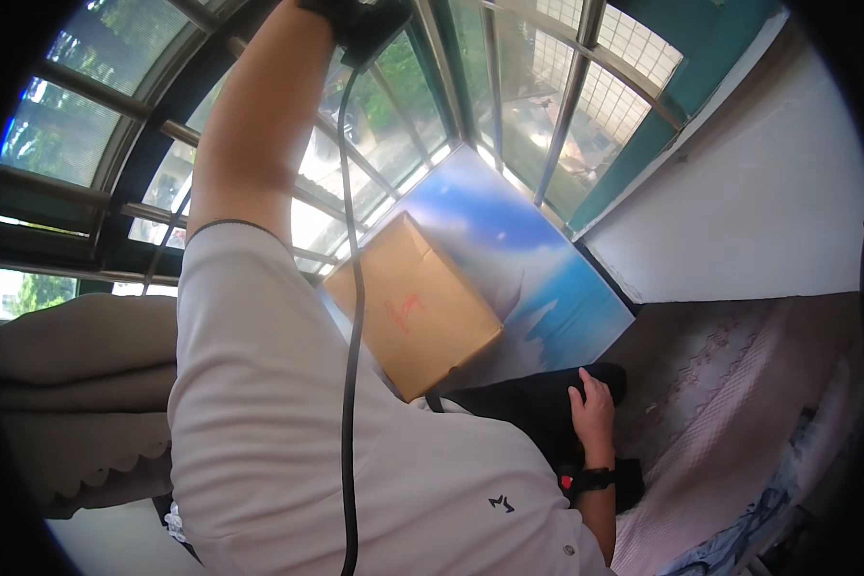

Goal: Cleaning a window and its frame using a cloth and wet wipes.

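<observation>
Black cable [349, 451] crosses your pale shirt [259, 413]; your left hand is out of view, its grip untellable. Cardboard box [413, 312], contents hidden, sits on a blue-white surface [586, 307]; your right hand [593, 408], fingers loosely extended, lies at your dark-clad leg [518, 398].

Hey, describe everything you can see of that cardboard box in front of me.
The cardboard box is plain brown with a fairly smooth, flat upper face and a red printed mark near its middle. No open flap shows; its contents cannot be seen. It lies on a blue-and-white printed surface, turned askew with one corner toward you. A dark cable crosses in front of its left part, and your shirt hides some of its near-left edge. Your right hand is apart from it.
</observation>
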Available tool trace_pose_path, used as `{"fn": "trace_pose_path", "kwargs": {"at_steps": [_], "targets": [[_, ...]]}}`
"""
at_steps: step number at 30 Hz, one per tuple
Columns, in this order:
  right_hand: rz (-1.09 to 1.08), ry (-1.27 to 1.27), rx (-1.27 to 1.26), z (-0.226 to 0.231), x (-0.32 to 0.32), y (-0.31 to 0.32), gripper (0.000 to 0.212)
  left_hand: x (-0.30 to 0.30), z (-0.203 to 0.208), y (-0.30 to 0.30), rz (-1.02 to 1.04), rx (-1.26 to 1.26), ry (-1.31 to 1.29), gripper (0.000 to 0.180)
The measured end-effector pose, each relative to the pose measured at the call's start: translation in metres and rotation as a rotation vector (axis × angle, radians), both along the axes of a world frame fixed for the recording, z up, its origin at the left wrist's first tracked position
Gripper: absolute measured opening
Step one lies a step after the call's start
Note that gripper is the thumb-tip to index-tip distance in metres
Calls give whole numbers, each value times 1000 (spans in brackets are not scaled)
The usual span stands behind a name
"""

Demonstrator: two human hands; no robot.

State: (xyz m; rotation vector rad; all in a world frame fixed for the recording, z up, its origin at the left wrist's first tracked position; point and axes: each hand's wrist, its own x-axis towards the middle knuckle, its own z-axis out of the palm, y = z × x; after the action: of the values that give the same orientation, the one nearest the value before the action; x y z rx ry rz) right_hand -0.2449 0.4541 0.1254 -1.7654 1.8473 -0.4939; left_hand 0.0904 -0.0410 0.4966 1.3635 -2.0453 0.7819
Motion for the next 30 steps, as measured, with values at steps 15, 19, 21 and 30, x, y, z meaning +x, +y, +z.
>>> {"fn": "trace_pose_path", "kwargs": {"at_steps": [15, 19, 21, 30], "targets": [[86, 24, 84, 12, 6, -8, 41, 2, -1, 21, -172, 103, 321, 22], [94, 32, 116, 15, 9, -3, 42, 11, 1, 15, -201, 126, 230, 22], [92, 41, 125, 15, 9, -3, 43, 10, 1, 7, -191, 74, 211, 23], [81, 50, 100, 19, 18, -4, 43, -3, -2, 36, -81, 218, 167, 22]]}}
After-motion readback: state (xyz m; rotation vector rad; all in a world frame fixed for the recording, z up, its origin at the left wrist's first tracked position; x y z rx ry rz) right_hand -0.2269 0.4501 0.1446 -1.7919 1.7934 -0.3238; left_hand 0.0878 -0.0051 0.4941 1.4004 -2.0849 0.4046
